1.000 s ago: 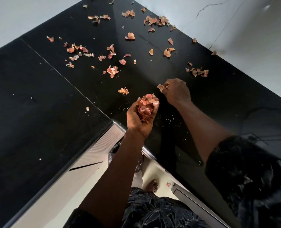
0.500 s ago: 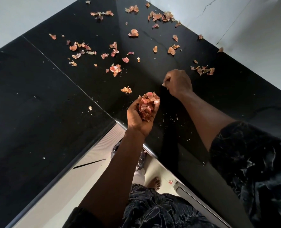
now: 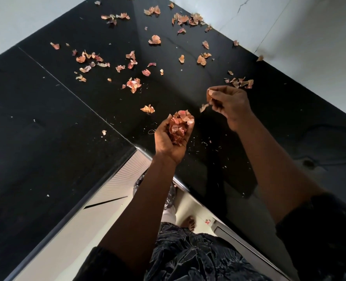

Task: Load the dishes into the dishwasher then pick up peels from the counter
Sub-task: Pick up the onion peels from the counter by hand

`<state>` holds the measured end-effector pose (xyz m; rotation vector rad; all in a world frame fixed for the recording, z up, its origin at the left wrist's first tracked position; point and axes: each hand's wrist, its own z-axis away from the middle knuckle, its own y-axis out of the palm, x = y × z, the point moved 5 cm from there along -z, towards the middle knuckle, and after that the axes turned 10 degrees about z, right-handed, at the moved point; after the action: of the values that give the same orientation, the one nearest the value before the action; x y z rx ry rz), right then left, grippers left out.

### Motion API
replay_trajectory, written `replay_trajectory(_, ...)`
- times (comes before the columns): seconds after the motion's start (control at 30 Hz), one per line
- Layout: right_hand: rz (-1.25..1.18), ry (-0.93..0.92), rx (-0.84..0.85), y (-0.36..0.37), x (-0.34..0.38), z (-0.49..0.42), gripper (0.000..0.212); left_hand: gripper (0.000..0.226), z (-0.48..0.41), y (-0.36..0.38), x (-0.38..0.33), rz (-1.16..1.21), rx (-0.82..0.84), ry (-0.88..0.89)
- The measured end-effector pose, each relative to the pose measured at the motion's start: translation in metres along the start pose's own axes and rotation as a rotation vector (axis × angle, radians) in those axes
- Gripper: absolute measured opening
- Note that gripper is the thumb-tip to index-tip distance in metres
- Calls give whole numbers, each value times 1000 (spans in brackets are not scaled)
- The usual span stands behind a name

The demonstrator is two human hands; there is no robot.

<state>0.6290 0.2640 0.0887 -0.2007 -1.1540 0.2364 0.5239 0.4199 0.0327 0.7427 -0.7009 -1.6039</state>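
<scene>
My left hand (image 3: 169, 138) is cupped palm-up over the counter's inner corner, holding a heap of pinkish-orange onion peels (image 3: 179, 125). My right hand (image 3: 229, 104) hovers just right of it with curled fingers and pinches a small peel (image 3: 204, 107) at its fingertips. Several loose peels lie scattered on the black counter (image 3: 46, 128): one single peel (image 3: 147, 108) just left of my left hand, a larger clump (image 3: 134, 84) beyond it, and a cluster (image 3: 241, 83) behind my right hand.
The L-shaped counter meets white walls (image 3: 310, 37) at the back and right. More peels (image 3: 186, 18) lie near the far wall. Below the counter edge are pale cabinet fronts (image 3: 115, 191), a shiny dark bag (image 3: 170, 197) and my bare foot (image 3: 189, 222).
My right hand has lifted off the counter with a peel and moved back toward my cupped left hand. My left hand has stayed in place with its heap.
</scene>
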Motion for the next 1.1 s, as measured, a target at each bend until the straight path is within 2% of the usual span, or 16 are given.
replay_trajectory(0.1, 69, -154, 42, 12, 8, 38, 14, 35, 4, -2, 7, -33, -1, -5)
replay_trajectory(0.23, 374, -449, 2, 36, 24, 87, 15, 30, 13, -5, 19, -59, -12, 2)
replay_trajectory(0.33, 561, -613, 7, 53, 18, 118, 13, 39, 23, -10, 26, -90, -16, 14)
replay_trajectory(0.4, 636, -660, -9, 60, 8, 132, 14, 43, 30, -15, 29, -87, 23, 13)
replay_trajectory(0.57, 633, -721, -79, 59, -4, 157, 16, 32, 51, -31, 29, -96, 55, 16)
replay_trajectory(0.83, 436, -684, -37, 63, -11, 199, 13, 25, 82, -62, 25, -79, 49, 30)
replay_trajectory(0.9, 361, -642, -71, 62, -10, 208, 11, 29, 89, -67, 20, -96, 53, 56)
replay_trajectory(0.97, 182, -481, -113, 58, -16, 211, 9, 30, 97, -68, 15, -101, 62, 82)
replay_trajectory(1.1, -248, -131, -99, 69, -50, 213, 17, 31, 114, -73, 5, -137, 78, 90)
